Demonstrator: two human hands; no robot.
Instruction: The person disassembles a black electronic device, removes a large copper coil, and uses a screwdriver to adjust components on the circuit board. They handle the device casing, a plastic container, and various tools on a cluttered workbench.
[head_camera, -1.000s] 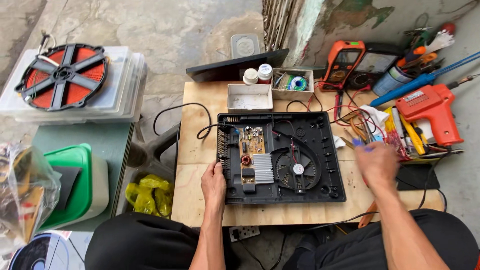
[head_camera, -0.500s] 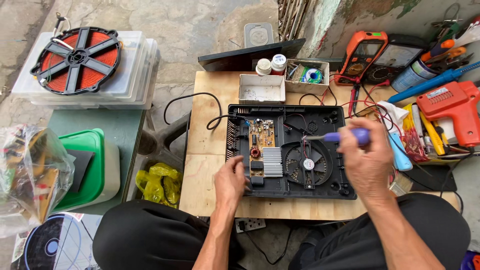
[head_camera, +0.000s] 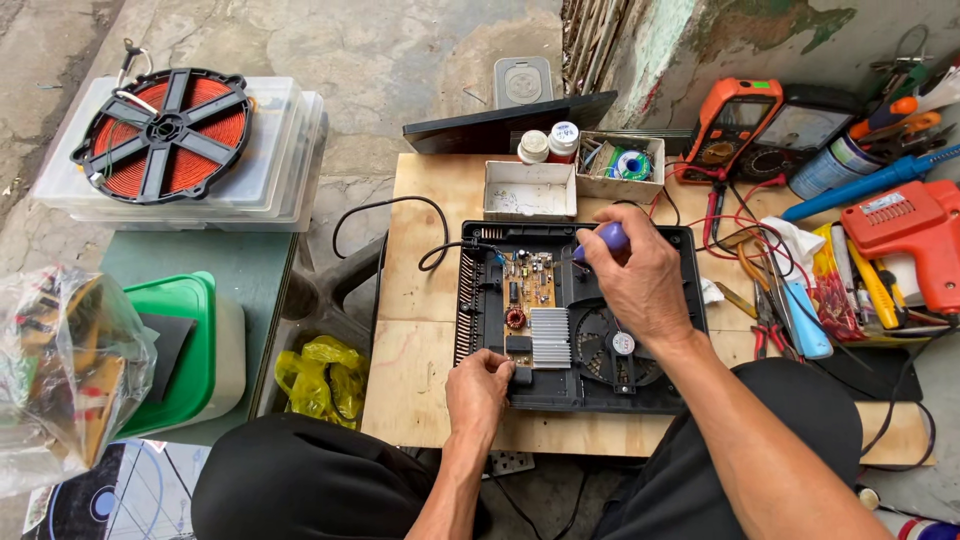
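Note:
An opened black appliance base (head_camera: 672, 392) lies on a small wooden table (head_camera: 420, 300), showing a circuit board (head_camera: 527, 285), a silver heat sink (head_camera: 549, 338) and a round fan (head_camera: 622, 345). My left hand (head_camera: 480, 388) grips the base's near edge beside the heat sink. My right hand (head_camera: 630, 280) holds a purple-handled screwdriver (head_camera: 603, 240) over the board's far right corner; its tip is hidden.
A white box (head_camera: 529, 190), small bottles (head_camera: 548, 143), a box with a solder reel (head_camera: 622, 165), orange meters (head_camera: 735, 125) and an orange tool (head_camera: 900, 245) crowd the table's far and right sides. A copper coil disc (head_camera: 165, 132) lies on plastic boxes at left.
My right hand picked the screwdriver from the tools at right and carried it left over the board. My left hand stayed on the base's near edge.

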